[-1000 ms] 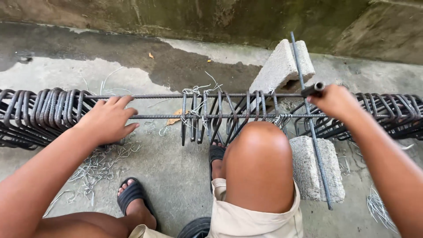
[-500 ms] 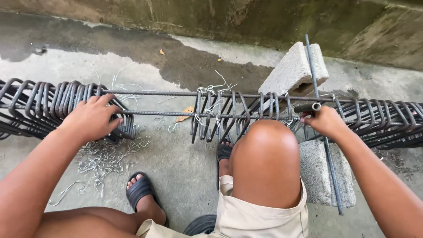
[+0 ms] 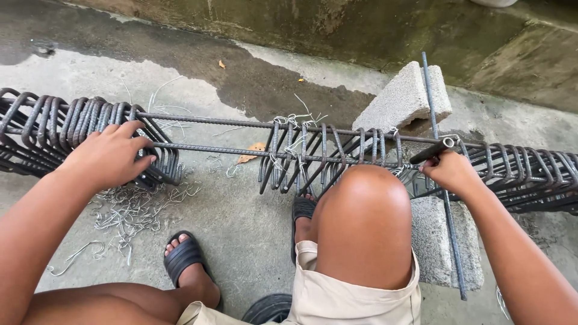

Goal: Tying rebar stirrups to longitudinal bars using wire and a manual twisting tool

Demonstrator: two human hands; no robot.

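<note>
A rebar cage lies across the view: long steel bars [image 3: 223,120] run left to right through bunches of bent stirrups. My left hand [image 3: 108,157] grips the left bunch of stirrups [image 3: 54,123]. My right hand [image 3: 451,171] is closed on a short dark metal tool [image 3: 435,150] whose tip sits at a wire tie on the bar, beside the middle bunch of stirrups [image 3: 325,153]. More stirrups [image 3: 530,174] crowd the bars at the right. My bare knee [image 3: 364,222] rises in front of the cage.
Two grey concrete blocks [image 3: 409,99] [image 3: 433,241] support the cage, with a loose bar [image 3: 445,198] lying crosswise over them. Cut tie wires [image 3: 129,210] litter the wet concrete floor. My sandalled feet [image 3: 180,259] rest below; a stained wall stands behind.
My left hand has closed on the left stirrups and slid them along the bars. My right hand has dropped lower, holding the tool at the bar. The camera moved nearer.
</note>
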